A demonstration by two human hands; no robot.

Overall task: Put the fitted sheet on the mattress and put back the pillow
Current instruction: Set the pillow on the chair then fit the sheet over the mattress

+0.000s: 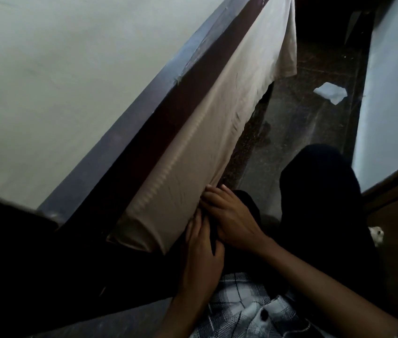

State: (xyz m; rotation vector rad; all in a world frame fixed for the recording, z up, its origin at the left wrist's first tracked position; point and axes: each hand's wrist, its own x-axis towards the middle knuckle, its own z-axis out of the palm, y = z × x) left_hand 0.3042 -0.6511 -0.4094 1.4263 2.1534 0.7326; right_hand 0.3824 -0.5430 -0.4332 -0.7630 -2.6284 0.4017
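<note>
The smooth beige fitted sheet (207, 147) is stretched along the dark-edged mattress (129, 132), its near edge pinched by left hand (201, 254) and right hand (229, 215); far corner hangs loose, pillow unseen.

Sheet (207, 132) is draped over mattress side, w/ headboard (129, 123) and wall (46, 69) to its left. Both hands (232, 220) are set at sheet's lower edge. Paper (331, 91) lies on floor (298, 128), right.
</note>
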